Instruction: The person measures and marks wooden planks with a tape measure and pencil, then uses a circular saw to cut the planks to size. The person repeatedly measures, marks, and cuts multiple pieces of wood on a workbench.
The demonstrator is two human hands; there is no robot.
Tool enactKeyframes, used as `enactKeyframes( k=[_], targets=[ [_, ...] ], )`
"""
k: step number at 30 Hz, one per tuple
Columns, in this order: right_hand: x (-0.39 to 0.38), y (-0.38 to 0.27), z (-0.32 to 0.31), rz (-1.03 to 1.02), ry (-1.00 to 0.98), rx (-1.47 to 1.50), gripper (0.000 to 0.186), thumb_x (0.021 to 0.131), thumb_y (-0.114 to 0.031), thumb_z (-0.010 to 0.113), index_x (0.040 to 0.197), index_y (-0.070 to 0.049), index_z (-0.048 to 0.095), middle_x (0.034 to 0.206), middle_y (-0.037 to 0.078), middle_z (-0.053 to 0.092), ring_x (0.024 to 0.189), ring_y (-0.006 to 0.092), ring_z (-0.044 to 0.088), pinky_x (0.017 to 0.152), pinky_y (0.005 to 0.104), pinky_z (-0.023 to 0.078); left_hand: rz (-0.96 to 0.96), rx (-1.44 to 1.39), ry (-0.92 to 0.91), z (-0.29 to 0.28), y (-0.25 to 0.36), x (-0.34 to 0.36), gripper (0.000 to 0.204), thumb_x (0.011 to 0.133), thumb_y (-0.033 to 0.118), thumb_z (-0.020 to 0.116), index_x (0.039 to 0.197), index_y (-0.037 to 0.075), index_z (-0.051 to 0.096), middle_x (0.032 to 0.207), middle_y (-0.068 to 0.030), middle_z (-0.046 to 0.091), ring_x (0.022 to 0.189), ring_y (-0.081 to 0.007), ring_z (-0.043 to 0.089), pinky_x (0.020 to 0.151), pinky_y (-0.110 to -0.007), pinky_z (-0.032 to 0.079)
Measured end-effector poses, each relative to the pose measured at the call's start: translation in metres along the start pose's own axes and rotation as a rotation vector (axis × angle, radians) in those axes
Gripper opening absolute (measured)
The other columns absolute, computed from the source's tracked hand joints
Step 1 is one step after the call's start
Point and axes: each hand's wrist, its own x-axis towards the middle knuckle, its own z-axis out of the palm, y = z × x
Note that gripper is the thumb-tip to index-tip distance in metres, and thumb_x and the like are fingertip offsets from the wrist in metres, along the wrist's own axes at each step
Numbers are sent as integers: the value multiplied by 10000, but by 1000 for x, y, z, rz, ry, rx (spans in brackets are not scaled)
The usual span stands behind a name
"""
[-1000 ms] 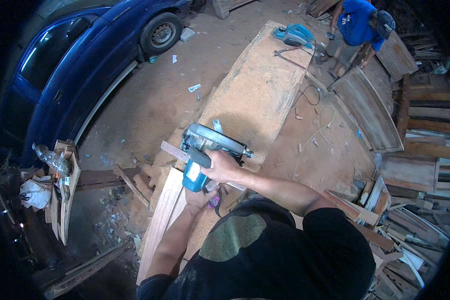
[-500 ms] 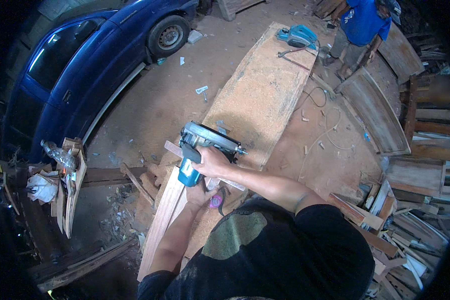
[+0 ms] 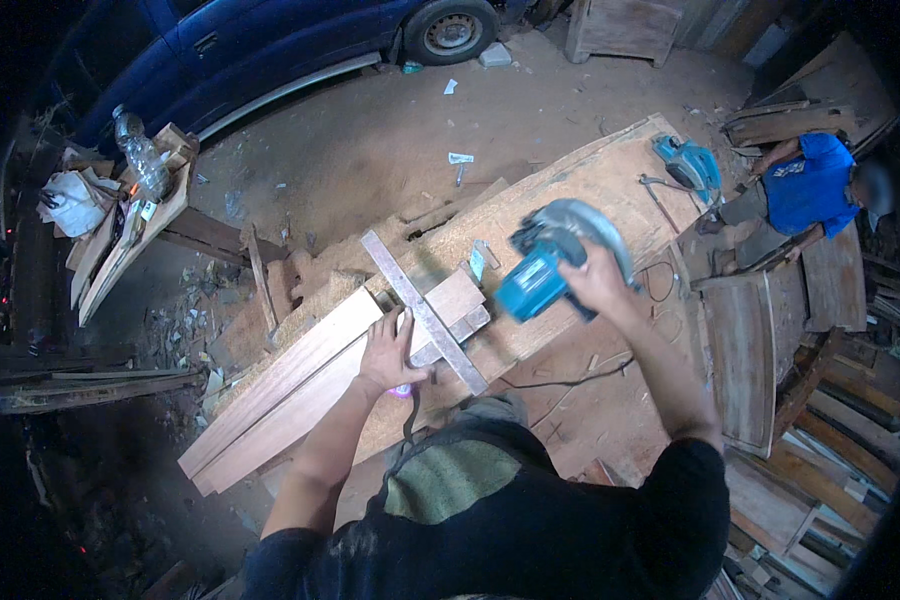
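Observation:
My right hand is closed round the handle of a teal circular saw, which is tilted to the right of the boards and slightly blurred. My left hand lies with fingers spread on a pale wooden board, its fingertips by a narrow wooden strip. That strip lies crosswise over the boards. Past it, toward the saw, show short board ends. A second board lies alongside the first. Close to my left wrist sits a pink tape measure, partly hidden.
The sawdust-covered bench plank carries a teal power planer and pincers at its far end. A person in a blue shirt is at the right. A dark cable hangs near me. A blue car stands far left.
The saw has been lifted off the boards and carried right by my right hand. My left hand now rests spread beside the strip. The view has turned.

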Motion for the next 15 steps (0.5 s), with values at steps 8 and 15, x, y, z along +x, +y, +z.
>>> enactKeyframes(
  k=[8, 15],
  targets=[
    [169, 179, 125, 51, -96, -958, 222, 945, -112, 608, 1103, -21, 733, 1031, 189, 775, 959, 295, 774, 790, 477, 607, -125, 2, -39, 7, 46, -11, 794, 764, 318, 835, 1420, -4, 524, 1415, -173, 567, 1319, -372, 522, 1157, -533, 363],
    [132, 151, 252, -304, -237, -1087, 297, 978, -206, 614, 1233, -73, 691, 1281, 160, 662, 1243, 344, 609, 970, 494, 507, -499, -164, -43, -68, 62, -70, 505, 845, 266, 803, 1225, 18, 580, 1081, -201, 697, 927, -397, 714, 787, -484, 577]
  ],
)
